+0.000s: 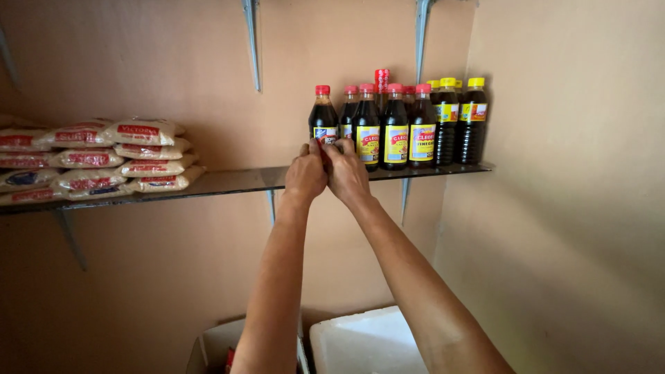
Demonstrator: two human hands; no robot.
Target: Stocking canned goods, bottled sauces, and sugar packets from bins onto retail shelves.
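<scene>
bottle [323, 118] base behind hands [327, 174]

On the left of the shelf [228, 181], pale pillow-shaped bags [149, 158] are stacked flat in several columns, each marked with a red band across its face. On the right, dark bottles are grouped upright. The leftmost bottle [323, 114], red-capped, bears a small label in white and blue; it is touched at its base by the left hand [305, 174] and the right hand [347, 173]. Beside it, red-capped bottles [395, 128] carry rectangular yellow labels with red and blue panels. At the far right, yellow-capped bottles [474, 118] are wrapped with narrow yellow-and-red labels near the shoulder. Below, a white foam box [367, 343] and an open cardboard carton [218, 346] are seen.
</scene>
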